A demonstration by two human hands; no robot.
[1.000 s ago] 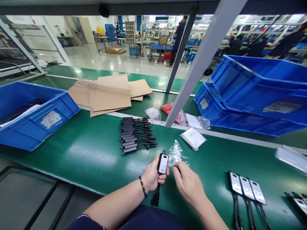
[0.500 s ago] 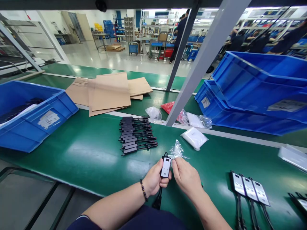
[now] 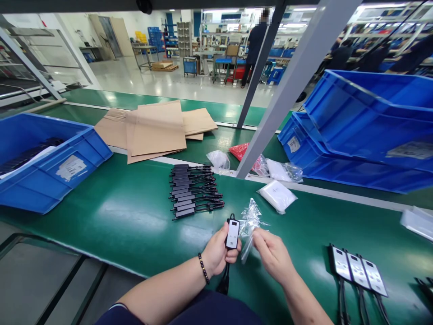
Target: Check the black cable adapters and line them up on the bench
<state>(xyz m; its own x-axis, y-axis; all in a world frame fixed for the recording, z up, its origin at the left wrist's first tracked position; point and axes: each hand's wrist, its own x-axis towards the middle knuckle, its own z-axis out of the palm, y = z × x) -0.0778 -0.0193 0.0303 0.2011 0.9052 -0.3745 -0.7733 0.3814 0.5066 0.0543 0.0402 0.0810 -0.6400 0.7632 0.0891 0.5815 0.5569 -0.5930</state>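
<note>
My left hand (image 3: 218, 250), with a beaded bracelet at the wrist, is closed around a small black device with a silver face (image 3: 232, 234). The device stands nearly upright, a loop at its top and a black cable hanging below. Just to its right, my right hand (image 3: 272, 253) pinches a strip of clear plastic film (image 3: 247, 251). Behind that hand lies a crumpled heap of clear film strips (image 3: 252, 212). Three similar silver-faced devices (image 3: 358, 270) lie side by side at the right. A row of several slim black boxes with short leads (image 3: 184, 192) lies ahead of my left hand.
A blue bin (image 3: 71, 169) with dark items stands at the left, and stacked blue bins (image 3: 368, 131) at the right. Flat cardboard sheets (image 3: 157, 131) lie at the back. A grey post (image 3: 270, 108) rises beside plastic bags (image 3: 277, 196). Another person (image 3: 255, 45) stands far off.
My right hand has moved slightly right and down, away from the device, and a strip of clear film now shows at its fingertips. My left hand still holds the device.
</note>
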